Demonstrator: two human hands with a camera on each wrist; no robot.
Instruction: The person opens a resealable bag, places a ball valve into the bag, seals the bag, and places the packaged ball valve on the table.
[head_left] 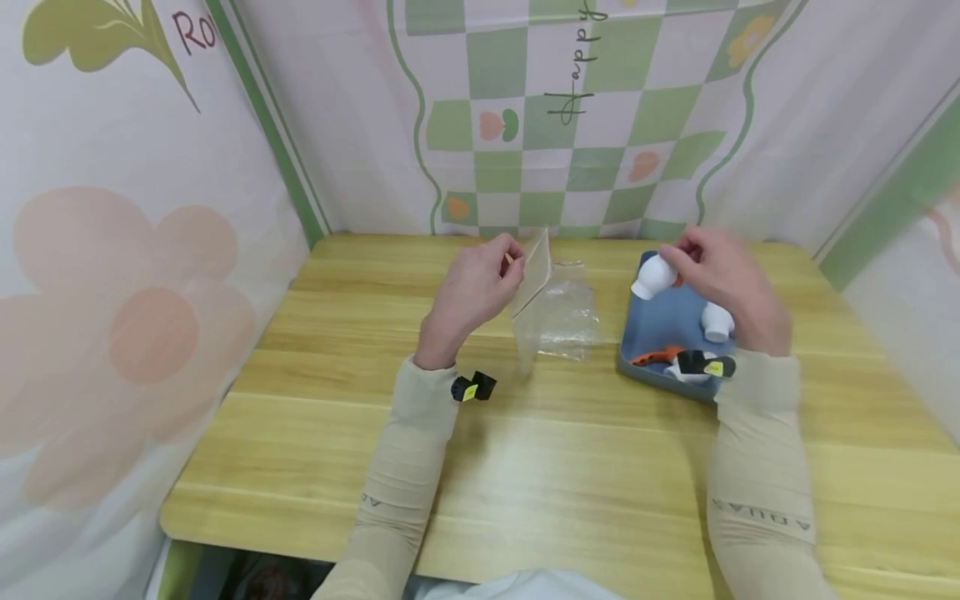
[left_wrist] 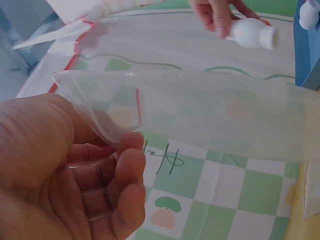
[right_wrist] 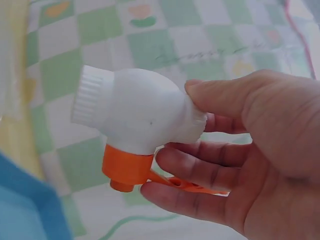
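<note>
My left hand pinches the edge of a clear plastic zip bag between thumb and fingers, and the bag hangs above the table. A red line crosses the bag near the pinched end. Over the blue tray, my right hand grips a white plastic ball valve by one end. This valve has a ribbed collar at its other end and an orange handle below. In the tray lie another white valve and one with an orange handle, partly hidden by the right wrist camera.
The blue tray stands at the right of the wooden table. Behind the held bag, another clear bag lies flat on the tabletop. A patterned cloth hangs along the table's far edge.
</note>
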